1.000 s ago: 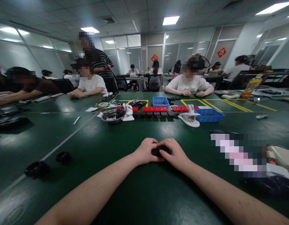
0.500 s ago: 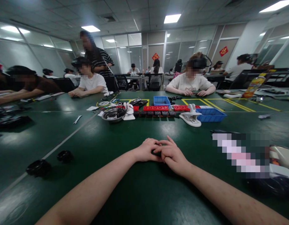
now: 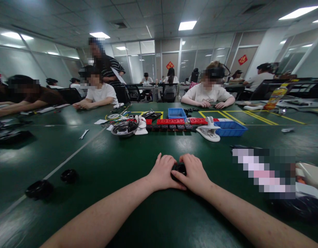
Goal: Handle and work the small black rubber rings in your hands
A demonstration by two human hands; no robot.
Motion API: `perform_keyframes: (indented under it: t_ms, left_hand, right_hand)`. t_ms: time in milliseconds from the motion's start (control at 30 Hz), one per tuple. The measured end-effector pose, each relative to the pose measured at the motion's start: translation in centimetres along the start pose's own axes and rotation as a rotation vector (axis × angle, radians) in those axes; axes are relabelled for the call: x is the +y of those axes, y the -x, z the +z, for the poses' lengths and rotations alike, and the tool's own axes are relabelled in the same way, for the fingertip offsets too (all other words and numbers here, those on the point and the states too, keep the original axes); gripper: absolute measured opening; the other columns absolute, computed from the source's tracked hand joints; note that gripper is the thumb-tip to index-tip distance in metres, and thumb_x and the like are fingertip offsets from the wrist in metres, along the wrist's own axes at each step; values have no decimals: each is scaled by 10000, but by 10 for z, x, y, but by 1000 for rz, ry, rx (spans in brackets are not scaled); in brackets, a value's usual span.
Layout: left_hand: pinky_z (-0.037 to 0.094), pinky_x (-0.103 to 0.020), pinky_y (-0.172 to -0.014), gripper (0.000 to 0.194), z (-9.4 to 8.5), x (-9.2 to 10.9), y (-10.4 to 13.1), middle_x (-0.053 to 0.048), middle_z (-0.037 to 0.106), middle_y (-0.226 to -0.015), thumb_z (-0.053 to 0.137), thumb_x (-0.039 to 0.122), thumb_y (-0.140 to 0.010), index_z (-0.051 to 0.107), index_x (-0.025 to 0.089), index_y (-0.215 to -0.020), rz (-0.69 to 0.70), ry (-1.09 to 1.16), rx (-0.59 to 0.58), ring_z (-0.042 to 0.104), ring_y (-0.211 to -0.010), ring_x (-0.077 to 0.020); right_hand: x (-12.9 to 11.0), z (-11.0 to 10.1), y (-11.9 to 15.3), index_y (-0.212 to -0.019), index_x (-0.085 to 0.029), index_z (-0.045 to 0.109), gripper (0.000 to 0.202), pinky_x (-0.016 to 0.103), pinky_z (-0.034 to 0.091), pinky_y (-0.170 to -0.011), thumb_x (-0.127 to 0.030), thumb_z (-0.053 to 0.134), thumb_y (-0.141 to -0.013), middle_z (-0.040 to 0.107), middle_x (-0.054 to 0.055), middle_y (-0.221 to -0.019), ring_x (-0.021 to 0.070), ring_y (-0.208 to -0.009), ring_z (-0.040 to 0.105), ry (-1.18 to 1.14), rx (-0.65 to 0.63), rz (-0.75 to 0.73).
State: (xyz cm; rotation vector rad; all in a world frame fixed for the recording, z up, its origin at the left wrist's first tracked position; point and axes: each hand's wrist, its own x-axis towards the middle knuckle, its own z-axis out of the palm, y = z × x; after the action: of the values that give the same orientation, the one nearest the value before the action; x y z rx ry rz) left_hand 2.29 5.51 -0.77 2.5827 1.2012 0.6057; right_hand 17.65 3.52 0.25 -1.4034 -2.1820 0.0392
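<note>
Between my two hands, low over the green tabletop (image 3: 148,213), is a small black round part (image 3: 181,168) with a ring-like top. Its lower side is hidden by my fingers. My left hand (image 3: 162,172) wraps its left side, thumb stretched along the near edge. From the right, my right hand (image 3: 195,172) closes around the same part, its thumb lying across the front. Off to the left stand two black ring-shaped parts, a larger ring (image 3: 39,189) and a smaller ring (image 3: 69,175), apart from both hands.
Ahead lie a metal bowl of cables (image 3: 124,130), a white clip stand (image 3: 208,130), red socket strips (image 3: 170,121) and a blue bin (image 3: 231,128). A wrench (image 3: 84,134) lies left. A blurred-out item (image 3: 264,172) lies right. Across the table a person (image 3: 208,91) sits.
My hands have shifted their grip: the right fingers, earlier laid over the left ones, now curl around the black part, and its ring-like top shows. The view has tilted slightly.
</note>
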Motion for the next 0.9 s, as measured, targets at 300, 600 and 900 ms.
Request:
perform_keyframes:
  t_ms: [300,600,900]
  left_hand:
    - [199,-484,-1014,368,5,2,0,-23,527,-903,667,452,-581,540,196,-812,-10,-58,39,487,-925,-223]
    - [337,-401,-925,403,-6,-7,-4,-29,526,-975,702,325,-556,583,216,-926,63,87,-77,481,-945,-230]
    - [351,-337,-908,268,-6,-22,-7,-10,520,-1009,716,297,-578,621,229,-820,153,149,-157,470,-986,-211]
  right_hand:
    - [-3,4,1,-750,-187,453,222,327,362,-648,-375,563,-711,523,37,-754,200,-723,476,13,12,28]
    - [-4,-12,-3,-771,-198,528,145,362,366,-718,-298,585,-683,555,43,-791,217,-794,486,-55,-55,-104]
    - [-9,-13,0,-628,-224,573,203,395,356,-878,-83,427,-642,625,3,-773,182,-851,548,-403,-92,-355]
